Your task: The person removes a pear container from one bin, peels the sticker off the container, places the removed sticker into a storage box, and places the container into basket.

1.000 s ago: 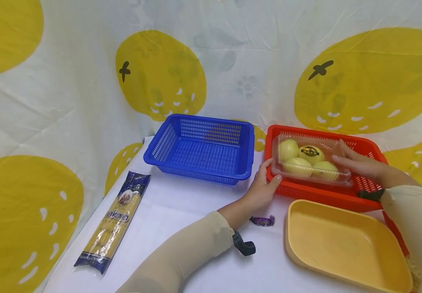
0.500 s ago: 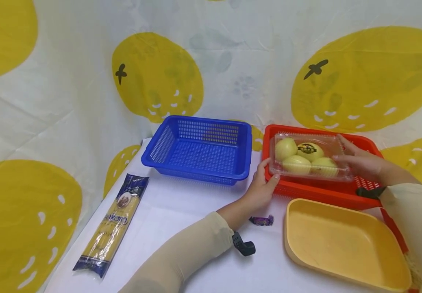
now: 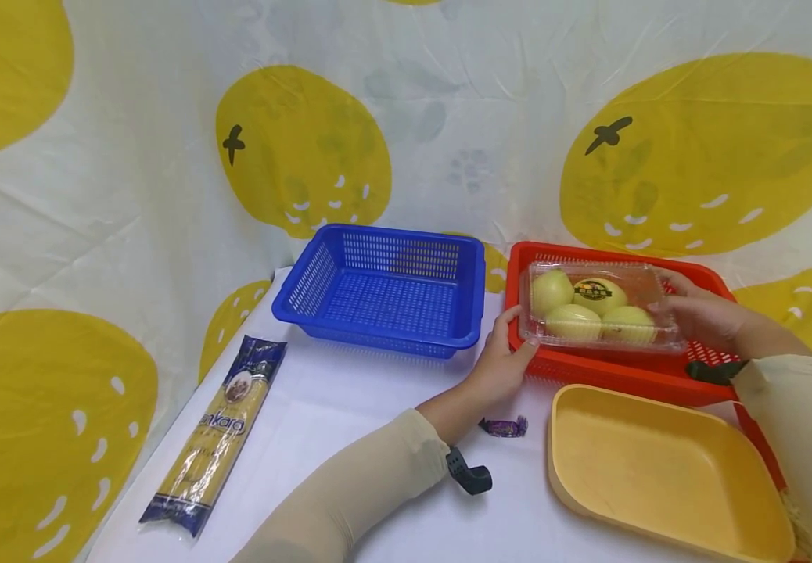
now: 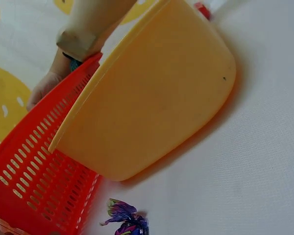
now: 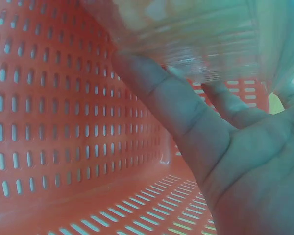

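In the head view my right hand point(image 3: 705, 309) grips the right end of a clear plastic box of pale yellow-green fruit point(image 3: 575, 320). That box, with its dark and gold label, lies over the opening of the red perforated basket point(image 3: 610, 375). From the right wrist, the thumb point(image 5: 161, 93) shows against the box's ribbed underside point(image 5: 206, 49), above the basket floor. My left hand point(image 3: 501, 367) holds the basket's front left corner, its thumb close to the box's lower corner. Below the left hand lies a small purple wrapped candy point(image 3: 504, 426).
A blue perforated basket point(image 3: 378, 340) stands left of the red one. In front of the red basket is a yellow-orange plastic tray point(image 3: 659, 461). A bag of spaghetti point(image 3: 219, 430) lies at the table's left side. A fruit-printed cloth point(image 3: 476, 117) hangs behind.
The right end of the fruit box has risen slightly and shifted a little right with my right hand. My left hand stays at the basket corner.
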The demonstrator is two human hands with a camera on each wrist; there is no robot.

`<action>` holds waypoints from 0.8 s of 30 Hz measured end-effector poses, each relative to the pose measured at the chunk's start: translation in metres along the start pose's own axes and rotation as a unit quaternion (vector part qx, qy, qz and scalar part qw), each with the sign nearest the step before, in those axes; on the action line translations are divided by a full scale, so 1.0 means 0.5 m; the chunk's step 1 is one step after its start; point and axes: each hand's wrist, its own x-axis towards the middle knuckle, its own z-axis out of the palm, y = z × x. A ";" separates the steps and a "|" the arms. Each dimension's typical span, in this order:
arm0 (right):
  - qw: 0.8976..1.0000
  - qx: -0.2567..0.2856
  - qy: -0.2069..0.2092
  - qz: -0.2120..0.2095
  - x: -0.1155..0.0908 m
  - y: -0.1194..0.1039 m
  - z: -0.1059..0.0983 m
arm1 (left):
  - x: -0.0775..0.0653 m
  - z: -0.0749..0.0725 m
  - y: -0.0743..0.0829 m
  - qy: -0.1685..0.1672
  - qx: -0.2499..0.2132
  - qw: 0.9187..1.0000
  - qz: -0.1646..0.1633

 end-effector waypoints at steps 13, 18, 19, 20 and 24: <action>1.000 0.006 -0.001 -0.026 -0.015 0.003 -0.009 | -0.006 0.013 0.010 0.036 0.039 0.997 0.053; 0.999 -0.001 0.020 -0.031 -0.013 -0.007 -0.008 | -0.007 0.010 0.016 0.043 0.076 0.993 0.082; 0.999 0.000 0.023 -0.038 -0.013 -0.010 -0.007 | -0.007 0.009 0.018 0.046 0.080 0.992 0.087; 0.999 0.002 0.029 -0.045 -0.014 -0.013 -0.005 | -0.008 0.008 0.019 0.048 0.083 0.991 0.091; 0.994 0.040 0.032 -0.095 -0.020 -0.028 0.010 | -0.011 0.002 0.029 0.053 0.090 0.987 0.118</action>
